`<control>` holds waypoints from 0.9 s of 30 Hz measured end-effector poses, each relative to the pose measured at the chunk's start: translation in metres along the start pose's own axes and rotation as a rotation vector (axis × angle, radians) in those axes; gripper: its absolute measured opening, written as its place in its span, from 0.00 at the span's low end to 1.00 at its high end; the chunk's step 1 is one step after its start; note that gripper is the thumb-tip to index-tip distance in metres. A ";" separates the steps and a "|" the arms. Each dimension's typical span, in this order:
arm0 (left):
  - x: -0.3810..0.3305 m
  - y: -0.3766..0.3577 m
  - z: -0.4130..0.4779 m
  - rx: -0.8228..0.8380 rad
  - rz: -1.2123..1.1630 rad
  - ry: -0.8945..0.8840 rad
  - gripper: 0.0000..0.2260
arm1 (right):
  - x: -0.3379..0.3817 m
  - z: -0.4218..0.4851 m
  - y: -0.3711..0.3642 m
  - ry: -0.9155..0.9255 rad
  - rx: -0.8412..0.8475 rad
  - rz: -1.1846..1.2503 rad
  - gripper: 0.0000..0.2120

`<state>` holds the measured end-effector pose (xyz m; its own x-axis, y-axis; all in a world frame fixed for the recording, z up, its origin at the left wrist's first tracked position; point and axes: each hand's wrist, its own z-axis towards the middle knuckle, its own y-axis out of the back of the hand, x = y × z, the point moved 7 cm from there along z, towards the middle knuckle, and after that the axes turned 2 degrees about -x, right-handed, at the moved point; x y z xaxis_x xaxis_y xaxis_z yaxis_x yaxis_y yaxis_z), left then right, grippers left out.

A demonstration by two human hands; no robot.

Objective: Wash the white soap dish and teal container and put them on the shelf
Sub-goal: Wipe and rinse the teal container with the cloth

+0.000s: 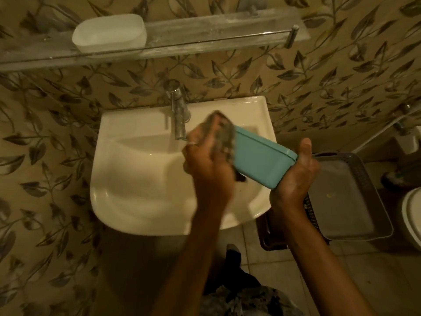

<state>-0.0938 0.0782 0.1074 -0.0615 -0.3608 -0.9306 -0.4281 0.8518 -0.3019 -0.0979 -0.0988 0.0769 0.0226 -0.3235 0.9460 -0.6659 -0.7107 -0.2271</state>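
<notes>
The step in hand looks like the scrubbing of the teal container point(262, 158). The right hand point(293, 176) grips it by its near end, fingers clamped on it, and holds it tilted over the right side of the sink point(127, 179), just below the tap point(178, 115). The left hand point(207, 163) has its fingers closed on a grey scrubber point(222, 137) pressed against the container's far end; that hand is blurred. Whether water runs from the tap cannot be told.

The soap dish point(109, 36) already stands on the shelf point(205, 33) above the sink, towards its left end, so that half of the task seems done.

The next move probably calls for a rinse under the tap, then a lift to the bare stretch of shelf to the right of the dish.

No brand, label or writing can be read on anything here.
</notes>
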 end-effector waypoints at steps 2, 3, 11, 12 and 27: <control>-0.004 0.020 0.032 -0.072 -0.018 0.115 0.19 | 0.001 0.008 0.001 -0.057 -0.007 0.100 0.23; -0.002 0.033 0.044 -0.130 -0.010 0.192 0.19 | 0.004 0.011 -0.002 -0.087 -0.005 0.095 0.22; 0.045 0.022 0.021 -0.077 -0.387 0.527 0.20 | 0.003 0.016 -0.038 -0.102 0.330 0.280 0.28; 0.046 0.018 0.016 -0.069 -0.400 0.559 0.20 | 0.001 0.015 -0.041 -0.059 0.382 0.210 0.25; -0.015 0.000 0.007 -0.117 -0.259 0.073 0.20 | 0.003 0.017 -0.058 0.121 0.418 0.078 0.19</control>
<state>-0.0867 0.0858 0.1203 0.0003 -0.5904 -0.8071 -0.5387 0.6799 -0.4975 -0.0462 -0.0694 0.0892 -0.1195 -0.3283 0.9370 -0.3027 -0.8868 -0.3493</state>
